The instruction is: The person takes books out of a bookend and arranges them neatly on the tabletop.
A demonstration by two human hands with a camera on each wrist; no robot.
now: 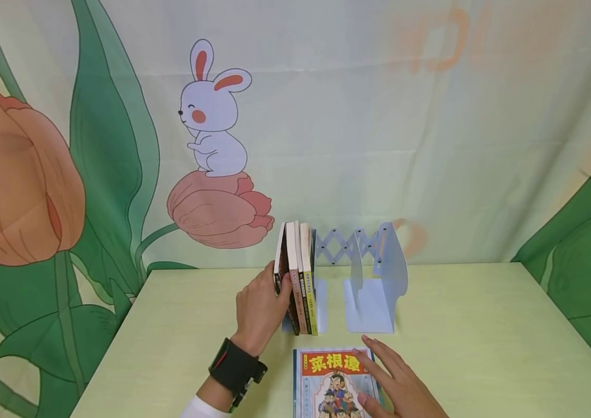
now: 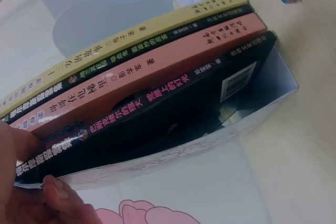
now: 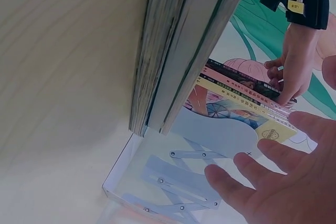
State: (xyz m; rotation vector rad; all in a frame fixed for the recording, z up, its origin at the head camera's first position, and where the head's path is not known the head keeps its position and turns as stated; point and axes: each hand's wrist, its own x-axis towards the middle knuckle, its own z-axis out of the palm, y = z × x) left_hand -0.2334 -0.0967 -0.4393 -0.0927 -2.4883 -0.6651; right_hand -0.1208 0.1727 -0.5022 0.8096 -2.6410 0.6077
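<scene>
A: What is the left hand (image 1: 261,305) doing?

B: It is pinching the outermost black-spined book (image 2: 157,114) near its upper end, with the thumb on the inner side.

A: And where is this book standing?

B: It is standing at the left end of the light blue expandable bookend (image 1: 371,305). It is leaning outward, so a gap is opening towards the top, between it and the pink-spined book (image 1: 298,296). Next to the pink one, a second black-spined book (image 1: 304,296) and a yellow-spined book (image 1: 312,302) are standing close together.

A: Is the right hand (image 1: 397,386) holding something?

B: No, its fingers are spreading apart over the right edge of a comic book (image 1: 329,383) with a red title band. Whether they are touching the cover, I cannot tell.

A: Where is the comic book resting?

B: It is lying flat, cover up, in front of the bookend on the pale table (image 1: 473,337).
</scene>
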